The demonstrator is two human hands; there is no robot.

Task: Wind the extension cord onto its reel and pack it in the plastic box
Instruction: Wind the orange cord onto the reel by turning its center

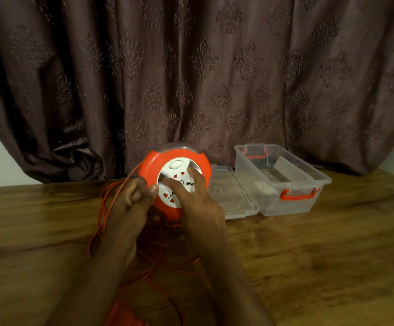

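An orange cord reel [198,161] with a white socket face stands tilted on edge at the middle of the wooden table. My left hand [132,198] grips its left rim, thumb on the front edge, with the orange cord [104,208] running by its fingers. My right hand [196,201] rests on the white socket face with straight, spread fingers. Loose loops of cord lie on the table under and between my forearms. The clear plastic box [308,170] with orange handles stands open to the right, and its lid [229,196] lies flat against the reel's right side.
A brown patterned curtain [214,78] hangs close behind the reel and box. The wooden table [332,255] stretches wide to the right and left. A bundle of orange cord [125,314] lies near the front edge.
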